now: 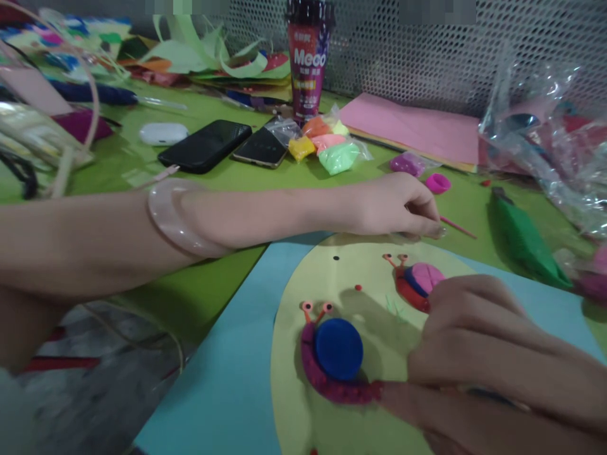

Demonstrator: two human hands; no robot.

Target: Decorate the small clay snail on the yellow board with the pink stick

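Note:
On the yellow oval (294,265) of a blue sheet lies a purple clay snail (327,387) with a round blue shell (339,349) and two orange eye stalks. My right hand (488,347) is over the sheet's right side, a fingertip touching the snail's tail. Its other fingers are curled, and a thin dark strip shows between them, too hidden to name. Behind it is a red clay snail (408,287) with a pink and blue shell, partly covered. My left hand (398,205) reaches across the top edge, fingers pinched beside a thin pink stick (458,227); their contents are hidden.
Behind stand a Meco cup (308,69), bagged clay (336,155), two phones (206,145) and a white earbud case (164,133). Pink paper (412,123), a pink cap (437,183), a green packet (526,237) and crumpled clear plastic (535,139) lie at right.

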